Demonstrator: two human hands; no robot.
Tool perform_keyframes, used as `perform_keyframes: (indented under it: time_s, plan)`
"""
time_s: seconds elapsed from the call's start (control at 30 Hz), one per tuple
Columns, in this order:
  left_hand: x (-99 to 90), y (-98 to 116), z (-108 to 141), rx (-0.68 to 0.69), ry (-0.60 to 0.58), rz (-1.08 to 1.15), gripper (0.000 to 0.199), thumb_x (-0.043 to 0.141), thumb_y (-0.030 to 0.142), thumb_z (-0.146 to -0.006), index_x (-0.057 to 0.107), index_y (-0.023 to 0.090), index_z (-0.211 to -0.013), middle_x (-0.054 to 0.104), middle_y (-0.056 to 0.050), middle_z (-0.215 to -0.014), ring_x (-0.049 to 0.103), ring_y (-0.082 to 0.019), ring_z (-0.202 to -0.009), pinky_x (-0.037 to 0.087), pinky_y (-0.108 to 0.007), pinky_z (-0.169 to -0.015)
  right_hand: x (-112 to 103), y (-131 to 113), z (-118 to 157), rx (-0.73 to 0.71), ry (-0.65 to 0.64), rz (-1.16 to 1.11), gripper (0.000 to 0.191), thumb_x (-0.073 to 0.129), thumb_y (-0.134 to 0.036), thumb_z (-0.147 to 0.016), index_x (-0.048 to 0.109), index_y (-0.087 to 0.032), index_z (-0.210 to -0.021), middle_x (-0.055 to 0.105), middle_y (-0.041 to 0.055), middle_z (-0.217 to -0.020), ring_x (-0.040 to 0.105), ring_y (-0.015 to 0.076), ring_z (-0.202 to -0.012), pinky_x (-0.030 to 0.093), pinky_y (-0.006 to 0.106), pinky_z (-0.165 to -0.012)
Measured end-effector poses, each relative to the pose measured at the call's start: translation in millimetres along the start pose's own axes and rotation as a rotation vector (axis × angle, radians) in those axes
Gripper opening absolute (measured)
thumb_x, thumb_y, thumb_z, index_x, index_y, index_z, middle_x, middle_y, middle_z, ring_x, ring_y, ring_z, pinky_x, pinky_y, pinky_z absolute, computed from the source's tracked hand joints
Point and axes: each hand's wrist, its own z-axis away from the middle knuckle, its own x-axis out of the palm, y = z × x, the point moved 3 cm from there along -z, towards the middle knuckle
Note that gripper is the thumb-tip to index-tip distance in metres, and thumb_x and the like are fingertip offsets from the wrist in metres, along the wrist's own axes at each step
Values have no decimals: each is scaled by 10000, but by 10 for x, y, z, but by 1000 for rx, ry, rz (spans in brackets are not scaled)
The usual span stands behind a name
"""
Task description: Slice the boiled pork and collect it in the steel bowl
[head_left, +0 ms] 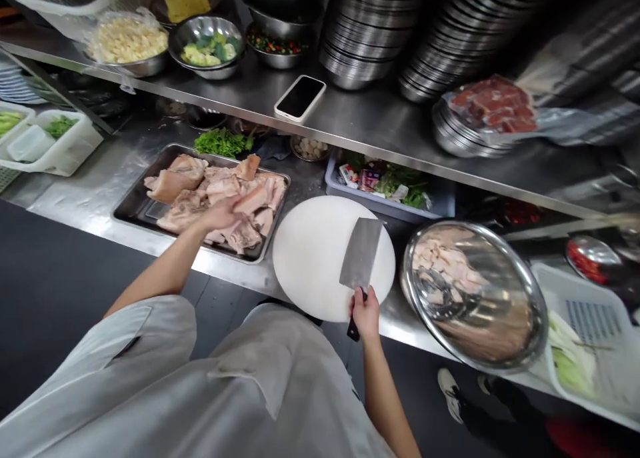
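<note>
My left hand (223,215) is over the metal tray (131,213) at the left, its fingers closed on the end of a pale slab of pork (253,199). Around it lie several more pork pieces (177,177), some with skin. In my right hand (367,315) is the black handle of a cleaver (361,251). Its broad blade lies over the right half of a round white cutting board (307,258), pointing away from me. To the board's right, a large steel bowl (500,331) holds cut pale meat pieces (445,265).
A steel shelf (360,121) overhangs the counter, bearing a phone (300,98), food bowls and stacked steel bowls (370,38). Below it are a grey bin of greens (395,181) and lettuce (223,143). White baskets (595,318) stand at both ends. A person's shoe (450,393) shows at lower right.
</note>
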Motion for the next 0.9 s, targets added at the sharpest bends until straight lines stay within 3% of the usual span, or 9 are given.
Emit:
perform_keyframes:
  time_s: [0.17, 0.23, 0.27, 0.33, 0.4, 0.5, 0.6, 0.73, 0.9]
  plan:
    - [1357, 1941, 187, 288, -138, -185, 391, 500, 262, -986, 539, 200, -1370, 748, -111, -1065, 718, -275, -970, 522, -346, -832, -447, 178, 266, 142, -14, -224, 511, 597, -750, -855, 428, -274, -930, 490, -111, -576, 440, 120, -363, 376, 254, -352]
    - [1825, 2436, 299, 379, -78, -249, 383, 478, 175, -984, 565, 188, -1357, 729, -142, -1114, 702, -294, -1049, 518, -404, -904, -654, 239, 425, 157, 2, -242, 492, 596, -731, -864, 426, -274, -928, 481, -117, -576, 436, 114, -360, 378, 250, -351]
    - [2000, 2567, 359, 424, -32, -257, 372, 461, 160, -990, 594, 186, -1336, 720, -158, -1130, 685, -311, -1097, 508, -442, -944, -746, 261, 500, 158, -4, -250, 478, 590, -719, -874, 426, -273, -923, 479, -117, -577, 438, 112, -363, 382, 249, -358]
    - [2224, 2582, 486, 541, 44, -226, 407, 449, 131, -983, 626, 196, -1344, 703, -175, -1194, 646, -336, -1174, 488, -495, -996, -888, 287, 623, 142, -51, -269, 447, 561, -694, -901, 432, -266, -911, 502, -103, -596, 465, 112, -389, 409, 253, -395]
    - [2292, 2312, 623, 665, 68, -156, 510, 496, 108, -938, 601, 225, -1423, 672, -167, -1314, 611, -347, -1239, 481, -519, -1028, -948, 296, 694, 127, -141, -260, 426, 539, -672, -913, 450, -256, -894, 553, -70, -636, 520, 122, -444, 447, 265, -452]
    - [2180, 1670, 815, 754, 40, -83, 582, 599, 160, -876, 594, 232, -1454, 609, -147, -1443, 551, -354, -1339, 476, -528, -1099, -869, 290, 690, 118, -230, -102, 390, 565, -631, -887, 466, -253, -881, 548, -57, -604, 522, 141, -457, 426, 272, -460]
    - [1990, 1215, 899, 711, 59, -44, 376, 547, 205, -936, 698, 201, -1280, 673, -148, -1319, 605, -312, -1260, 514, -505, -1092, -593, 241, 603, 116, -314, -29, 331, 578, -570, -883, 443, -270, -911, 489, -87, -542, 467, 143, -412, 371, 265, -421]
    - [1955, 1246, 792, 734, 177, 52, 309, 480, 235, -1017, 701, 191, -1228, 701, -138, -1256, 642, -257, -1192, 555, -469, -1067, -203, 178, 503, 134, -447, -168, 304, 572, -526, -882, 395, -281, -911, 460, -119, -532, 436, 125, -371, 330, 244, -392]
    - [2164, 1507, 568, 897, 183, 100, 290, 466, 231, -1058, 743, 222, -1139, 751, -75, -1133, 669, -203, -1140, 576, -401, -1042, -79, 217, 487, 156, -479, -196, 299, 595, -507, -873, 410, -276, -915, 436, -142, -502, 403, 118, -340, 302, 233, -365]
